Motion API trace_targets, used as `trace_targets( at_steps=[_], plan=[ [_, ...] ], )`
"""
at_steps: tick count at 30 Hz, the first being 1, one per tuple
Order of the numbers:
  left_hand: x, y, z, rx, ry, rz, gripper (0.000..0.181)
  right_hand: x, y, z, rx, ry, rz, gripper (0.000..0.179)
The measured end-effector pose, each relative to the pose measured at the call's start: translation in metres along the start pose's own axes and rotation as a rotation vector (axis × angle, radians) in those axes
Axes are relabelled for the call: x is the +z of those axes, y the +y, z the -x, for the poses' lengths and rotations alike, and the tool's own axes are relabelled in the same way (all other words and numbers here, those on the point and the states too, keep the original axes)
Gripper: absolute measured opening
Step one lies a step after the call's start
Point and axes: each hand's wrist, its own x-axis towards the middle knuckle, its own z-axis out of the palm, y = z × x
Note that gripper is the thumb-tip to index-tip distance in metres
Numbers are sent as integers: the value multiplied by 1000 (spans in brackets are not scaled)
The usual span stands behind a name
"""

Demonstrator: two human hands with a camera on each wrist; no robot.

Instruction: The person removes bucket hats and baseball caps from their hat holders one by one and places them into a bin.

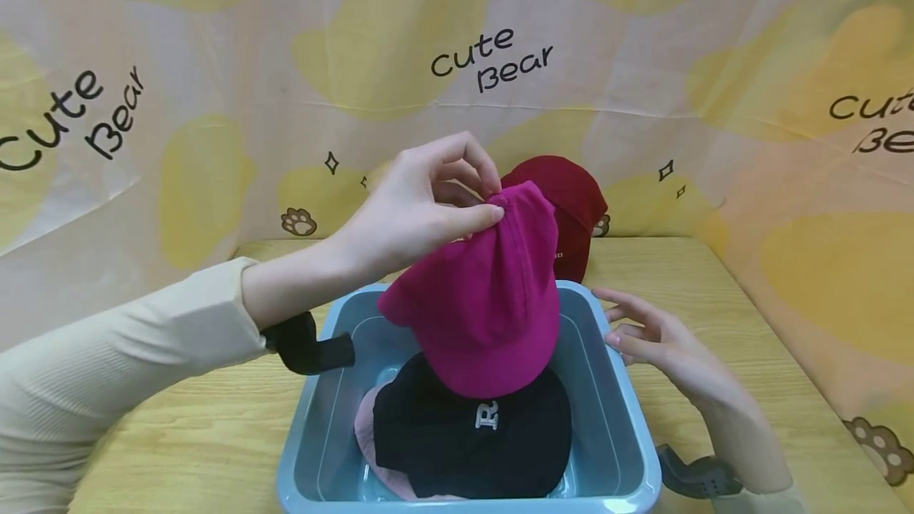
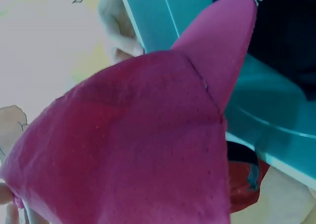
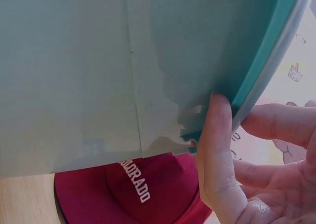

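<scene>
My left hand pinches the top of a magenta baseball cap between thumb and fingers. The cap hangs crown up over a blue plastic basin, its brim toward me. Beneath it in the basin lies a black cap with a white letter R. Part of a pale pink cap shows under the black one. At the basin's right side, my right hand pinches the rim, with fingers on either side of it in the right wrist view.
Behind the basin, a dark red cap stands on the wooden table; white "COLORADO" lettering shows on it in the right wrist view. A printed cloth backdrop closes off the back and sides. Black wrist straps are on both arms.
</scene>
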Motion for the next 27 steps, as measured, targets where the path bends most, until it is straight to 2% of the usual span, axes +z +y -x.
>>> trace_targets(
  at_steps=[5,14,21,27],
  plan=[
    [5,-1,7,21,-41,33,19,0,0,0,-8,2,2,52],
    [16,-1,20,11,-88,18,22,1,-1,-1,3,5,10,53],
    [28,-2,28,29,-157,94,13,1,-2,-1,7,-2,5,54],
    [36,-9,32,48,-185,123,12,1,-2,0,15,1,-1,53]
  ],
)
